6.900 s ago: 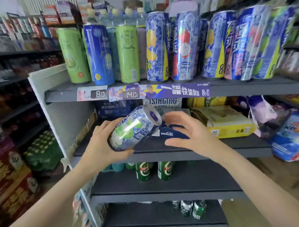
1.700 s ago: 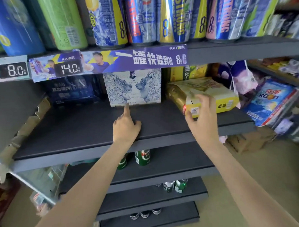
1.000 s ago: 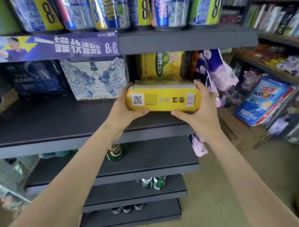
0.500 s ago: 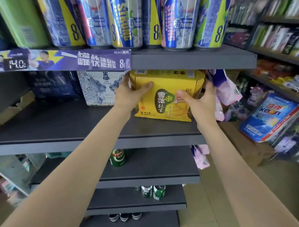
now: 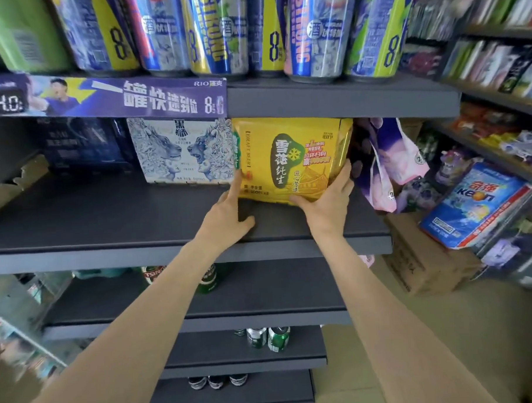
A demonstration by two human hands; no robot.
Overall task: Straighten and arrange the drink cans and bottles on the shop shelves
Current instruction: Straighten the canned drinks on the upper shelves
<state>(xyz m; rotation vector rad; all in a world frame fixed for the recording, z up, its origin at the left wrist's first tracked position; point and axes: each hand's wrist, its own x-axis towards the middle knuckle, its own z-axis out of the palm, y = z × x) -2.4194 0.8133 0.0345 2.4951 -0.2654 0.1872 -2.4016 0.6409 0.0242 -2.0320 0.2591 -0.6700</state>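
A yellow beer multipack [image 5: 290, 157] stands upright at the back of the dark grey shelf [image 5: 107, 220], right beside a white pack printed with lions [image 5: 180, 150]. My left hand [image 5: 225, 215] rests on the shelf with straight fingers touching the yellow pack's lower left edge. My right hand [image 5: 329, 204] presses its lower right corner, fingers lying up the side. Tall blue and yellow cans [image 5: 214, 33] stand in a row on the shelf above. Green cans [image 5: 207, 280] are partly hidden on the shelf below.
A dark blue pack [image 5: 82, 145] sits left of the lion pack. A purple and pink bag [image 5: 390, 153] hangs just right of the yellow pack. Cardboard boxes [image 5: 420, 264] stand on the floor at the right, under a blue packet [image 5: 478, 204]. More cans [image 5: 267, 338] are on a lower shelf.
The yellow pack was lifted from lying flat, turned upright and pushed back against the lion pack. Both hands slid from its upper sides down to its bottom corners.
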